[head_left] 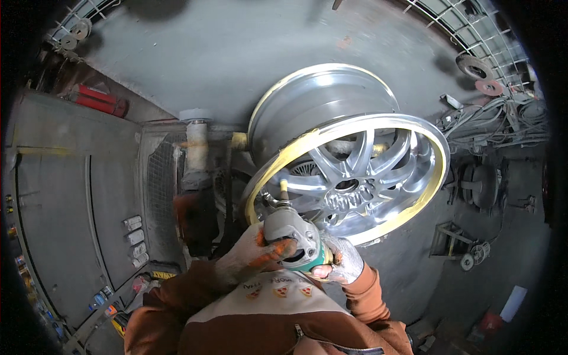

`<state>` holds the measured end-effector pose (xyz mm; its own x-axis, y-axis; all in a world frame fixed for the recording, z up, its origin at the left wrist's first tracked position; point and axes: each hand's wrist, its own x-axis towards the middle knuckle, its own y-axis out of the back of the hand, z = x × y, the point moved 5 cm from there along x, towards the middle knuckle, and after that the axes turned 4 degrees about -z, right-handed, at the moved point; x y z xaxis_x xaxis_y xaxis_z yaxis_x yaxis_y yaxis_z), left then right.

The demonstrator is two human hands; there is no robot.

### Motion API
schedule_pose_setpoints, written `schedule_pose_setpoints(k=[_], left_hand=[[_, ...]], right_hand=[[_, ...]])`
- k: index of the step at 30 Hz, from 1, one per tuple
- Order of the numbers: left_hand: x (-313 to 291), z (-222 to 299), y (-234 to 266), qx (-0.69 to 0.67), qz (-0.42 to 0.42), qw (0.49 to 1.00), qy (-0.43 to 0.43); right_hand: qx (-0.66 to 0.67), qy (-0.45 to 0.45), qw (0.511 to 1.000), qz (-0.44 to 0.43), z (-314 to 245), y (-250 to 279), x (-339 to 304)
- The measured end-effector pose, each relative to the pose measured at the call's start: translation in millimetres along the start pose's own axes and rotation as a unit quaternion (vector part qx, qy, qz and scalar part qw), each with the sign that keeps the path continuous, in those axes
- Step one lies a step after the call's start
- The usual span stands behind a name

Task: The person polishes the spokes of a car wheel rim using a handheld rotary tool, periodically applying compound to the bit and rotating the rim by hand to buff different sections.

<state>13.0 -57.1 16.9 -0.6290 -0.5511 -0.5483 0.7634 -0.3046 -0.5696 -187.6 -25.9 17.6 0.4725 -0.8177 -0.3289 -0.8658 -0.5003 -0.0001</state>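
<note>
Both gloved hands hold an angle grinder [294,236] with a grey metal head and a green body. A short spindle on its head carries a small yellowish polishing bob [283,186]. My left hand [251,255], in a whitish knit glove with orange patches, is closed around the grey head. Around the green body wraps my right hand [345,260], bare fingertips showing. Just beyond the tool stands a shiny multi-spoke alloy wheel [358,161], tilted, with yellow on its lip. The bob is near the left spokes; whether it touches them I cannot tell.
A grey wall rises behind the wheel. Wire racks hold discs [475,67] at the upper corners. At left are a red cylinder [100,100], a vertical duct [197,148] and several cans [136,238]. Tangled cables [503,123] and a small bench machine [467,251] lie right.
</note>
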Motion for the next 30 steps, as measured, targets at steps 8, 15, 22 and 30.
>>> schedule_pose_setpoints(k=[8, 15, 22, 30], left_hand=[[-10, 10, 19, 0.049, 0.019, 0.994, -0.093], [-8, -8, 9, 0.062, -0.048, 0.994, -0.076], [-7, -7, 27, 0.041, -0.004, 0.994, -0.099], [-10, -16, 1, 0.087, -0.083, 0.992, -0.026]], right_hand=[[-0.071, 0.009, 0.997, -0.026, 1, -6, 25], [-0.069, 0.021, 0.997, 0.000, -2, -11, 3], [-0.146, 0.044, 0.988, -0.006, 2, -9, 21], [-0.118, 0.047, 0.992, 0.011, 1, -10, -10]])
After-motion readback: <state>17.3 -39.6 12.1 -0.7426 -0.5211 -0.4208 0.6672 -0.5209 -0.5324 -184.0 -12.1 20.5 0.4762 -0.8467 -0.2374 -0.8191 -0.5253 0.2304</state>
